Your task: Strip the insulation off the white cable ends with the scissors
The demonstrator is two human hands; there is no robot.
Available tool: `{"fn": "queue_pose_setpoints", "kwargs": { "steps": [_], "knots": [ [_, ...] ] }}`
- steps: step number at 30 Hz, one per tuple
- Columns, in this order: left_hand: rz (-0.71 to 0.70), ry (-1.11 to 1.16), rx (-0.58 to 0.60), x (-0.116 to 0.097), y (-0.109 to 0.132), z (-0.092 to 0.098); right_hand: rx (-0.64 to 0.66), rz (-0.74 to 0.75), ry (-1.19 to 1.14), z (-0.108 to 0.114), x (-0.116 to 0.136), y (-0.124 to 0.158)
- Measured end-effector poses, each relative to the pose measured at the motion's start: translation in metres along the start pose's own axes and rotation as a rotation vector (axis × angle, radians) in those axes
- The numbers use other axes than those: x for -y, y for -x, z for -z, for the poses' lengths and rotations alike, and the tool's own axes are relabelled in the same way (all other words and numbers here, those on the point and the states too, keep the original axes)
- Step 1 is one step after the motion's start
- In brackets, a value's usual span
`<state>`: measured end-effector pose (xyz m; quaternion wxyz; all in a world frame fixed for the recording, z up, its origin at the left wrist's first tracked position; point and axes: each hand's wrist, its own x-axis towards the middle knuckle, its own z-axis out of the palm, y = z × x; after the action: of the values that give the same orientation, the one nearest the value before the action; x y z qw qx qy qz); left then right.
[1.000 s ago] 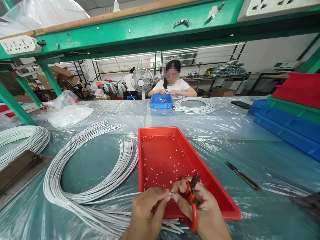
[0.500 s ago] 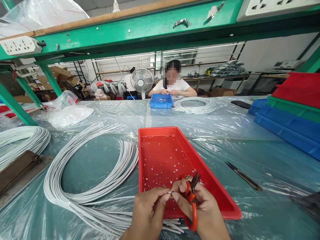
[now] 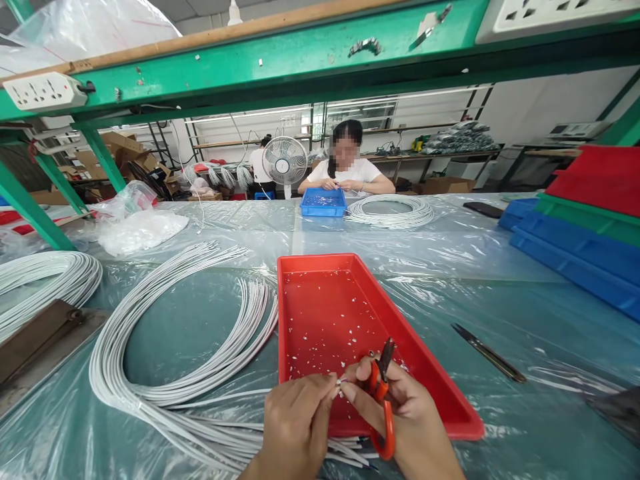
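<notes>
My left hand (image 3: 295, 427) pinches the end of a white cable (image 3: 220, 395) over the near end of a red tray (image 3: 450, 390). My right hand (image 3: 405, 417) holds orange-handled snips (image 3: 383, 400), blades pointing up, and its thumb and forefinger meet the left fingertips at the cable tip (image 3: 340, 381). Small white scraps lie scattered in the tray. A big loop of white cables (image 3: 150, 347) lies to the left, its ends running under my hands.
A dark blade-like tool (image 3: 487, 352) lies right of the tray. Stacked blue, green and red trays (image 3: 575, 227) sit at the right. Another cable bundle (image 3: 45, 277) and a brown board (image 3: 35, 337) are far left. Across the table a person works at a blue tray (image 3: 323, 201) beside a cable coil (image 3: 390, 210).
The snips' blades have closed and tilted a little upright; my fingers stay pinched at the cable tip. Nothing else has moved.
</notes>
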<state>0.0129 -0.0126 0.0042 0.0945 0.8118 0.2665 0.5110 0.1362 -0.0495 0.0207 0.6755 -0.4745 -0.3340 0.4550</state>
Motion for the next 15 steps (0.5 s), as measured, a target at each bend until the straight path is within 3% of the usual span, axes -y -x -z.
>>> {"fn": "queue_pose_setpoints", "kwargs": {
  "steps": [5, 11, 15],
  "knots": [
    [-0.156, -0.141, -0.018, 0.002, 0.002, -0.002, -0.008, 0.043, 0.042, 0.005, -0.005, -0.002],
    [-0.207, -0.195, 0.011, 0.004, 0.004, -0.003, 0.066, 0.019, 0.085, 0.015, -0.012, -0.007],
    [-0.220, -0.209, 0.017, 0.003, 0.003, -0.003, 0.039, 0.049, 0.102, 0.012, -0.009, -0.006]
  ]
}}
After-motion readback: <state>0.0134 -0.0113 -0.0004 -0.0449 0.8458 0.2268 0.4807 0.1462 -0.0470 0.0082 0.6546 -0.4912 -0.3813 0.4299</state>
